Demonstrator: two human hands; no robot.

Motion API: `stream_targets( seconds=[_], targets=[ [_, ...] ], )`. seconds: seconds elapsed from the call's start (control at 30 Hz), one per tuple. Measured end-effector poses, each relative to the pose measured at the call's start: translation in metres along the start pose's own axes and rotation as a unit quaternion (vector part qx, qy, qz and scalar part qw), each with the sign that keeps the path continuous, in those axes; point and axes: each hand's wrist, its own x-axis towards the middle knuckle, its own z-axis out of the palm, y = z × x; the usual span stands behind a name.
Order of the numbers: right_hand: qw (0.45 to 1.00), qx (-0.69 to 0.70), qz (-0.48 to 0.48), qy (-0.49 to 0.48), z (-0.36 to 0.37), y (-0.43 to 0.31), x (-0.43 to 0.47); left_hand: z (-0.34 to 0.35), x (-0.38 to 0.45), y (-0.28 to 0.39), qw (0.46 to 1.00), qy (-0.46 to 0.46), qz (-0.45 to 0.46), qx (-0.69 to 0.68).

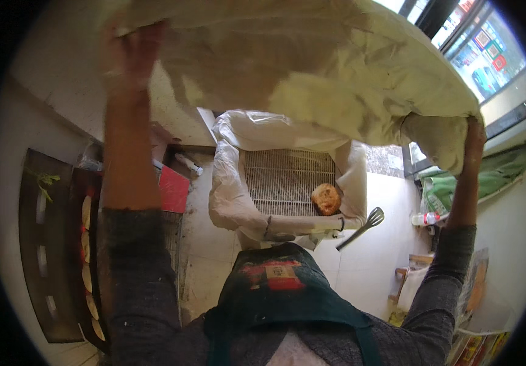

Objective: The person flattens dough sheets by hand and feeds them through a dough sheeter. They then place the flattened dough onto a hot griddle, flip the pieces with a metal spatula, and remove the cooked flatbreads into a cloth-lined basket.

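A large off-white cloth point(308, 59) is spread out in front of me at the top of the view. My left hand point(132, 55), slightly blurred, grips its left side. On the right, my right hand point(474, 137) holds the other end, where the fabric bunches and hangs in a fold. Below the cloth stands a basket point(235, 196) with a pale cloth lining over its rim. A wire rack point(286, 178) forms its bottom, and one browned round bread point(326, 199) lies in the right front corner.
Metal tongs point(363, 226) stick out beside the basket's front right corner. At left, several pale flatbreads point(88, 270) sit in a row inside a glowing red slot, by a dark slotted panel point(46, 256). A plastic bottle point(425, 218) and green sacking point(455, 187) are at right, below a window point(491, 59).
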Motion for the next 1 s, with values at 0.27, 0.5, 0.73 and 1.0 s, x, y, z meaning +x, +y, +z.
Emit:
stream_targets(
  seconds=[0.27, 0.5, 0.73, 1.0],
  targets=[
    [0.997, 0.064, -0.016, -0.040, -0.038, -0.032, -0.120, -0.158, -0.199, 0.022, 0.931, 0.229, -0.160, 0.234],
    [0.967, -0.119, 0.153, -0.167, -0.069, 0.071, -0.252, -0.113, -0.458, 0.048, 0.895, 0.194, -0.399, 0.048],
    [0.904, -0.145, 0.221, -0.337, -0.013, 0.103, -0.234, -0.057, -0.385, 0.014, 0.862, 0.273, -0.426, -0.028],
    [0.595, -0.275, 0.304, -0.691, 0.034, 0.133, -0.067, -0.115, -0.222, -0.006, 0.797, -0.066, -0.596, 0.076]
  ],
)
